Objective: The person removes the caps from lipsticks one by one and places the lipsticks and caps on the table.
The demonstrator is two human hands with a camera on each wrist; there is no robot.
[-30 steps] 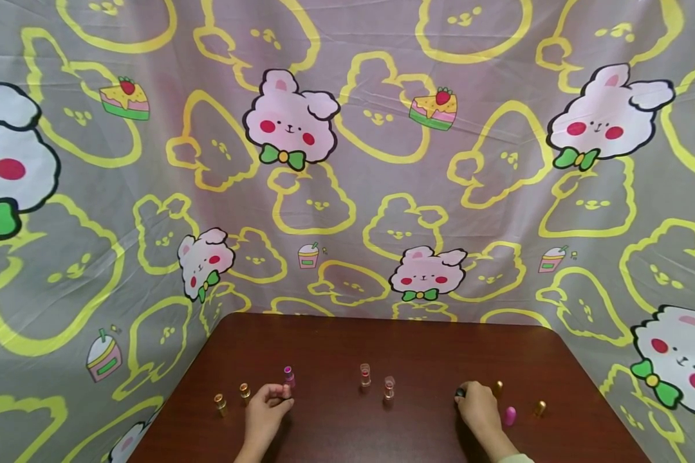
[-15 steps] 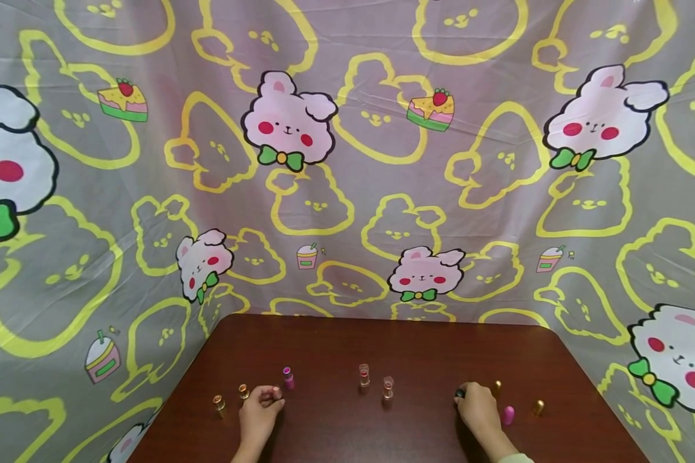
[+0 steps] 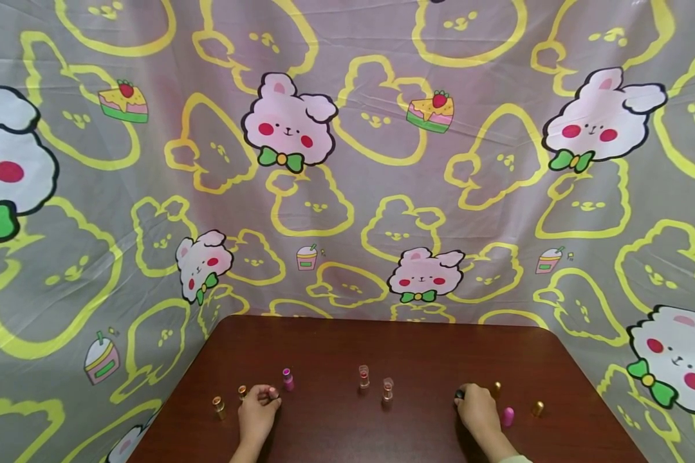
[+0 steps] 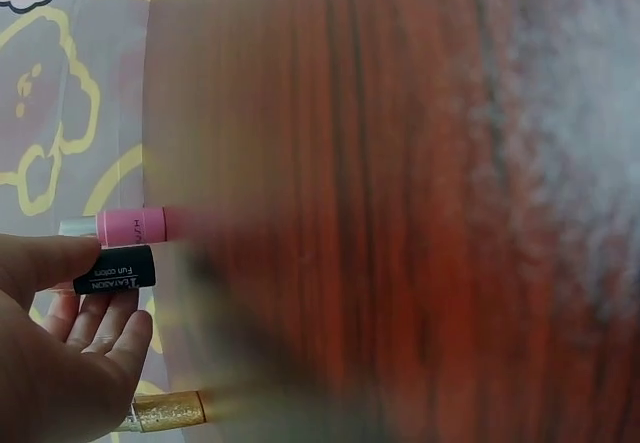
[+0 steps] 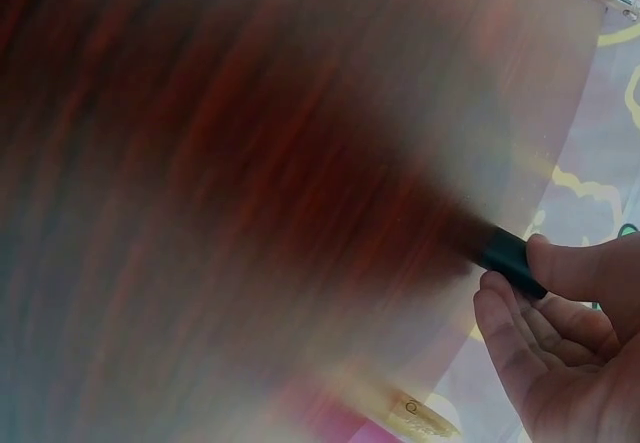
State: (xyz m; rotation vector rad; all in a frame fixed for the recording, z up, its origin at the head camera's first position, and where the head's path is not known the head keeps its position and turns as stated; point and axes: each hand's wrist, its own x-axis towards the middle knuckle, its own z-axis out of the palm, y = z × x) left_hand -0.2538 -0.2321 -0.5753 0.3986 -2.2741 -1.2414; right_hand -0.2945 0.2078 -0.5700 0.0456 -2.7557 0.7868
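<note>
On the table's left side my left hand (image 3: 257, 411) pinches a black lipstick tube (image 4: 118, 271) between thumb and fingers. White lettering runs along the tube, and a pinkish tip shows above my fingers in the head view. A pink lipstick tube (image 3: 288, 380) stands uncapped just beyond that hand. Two gold lipstick tubes (image 3: 218, 408) stand to its left, the nearer-in one partly behind my fingers. At the right, my right hand (image 3: 477, 409) grips a black lipstick cap (image 5: 508, 259) between thumb and fingertips, low over the table.
Two clear-cased lipsticks (image 3: 363, 377) stand mid-table. Right of my right hand are a pink cap (image 3: 508, 417) and two gold caps (image 3: 537, 409). The brown table (image 3: 428, 347) meets a patterned cloth backdrop (image 3: 347, 180) at its back and sides.
My left hand has drawn left and slightly toward me with the black lipstick tube, away from the pink one, then nearly stopped. My right hand stays in place with the black cap.
</note>
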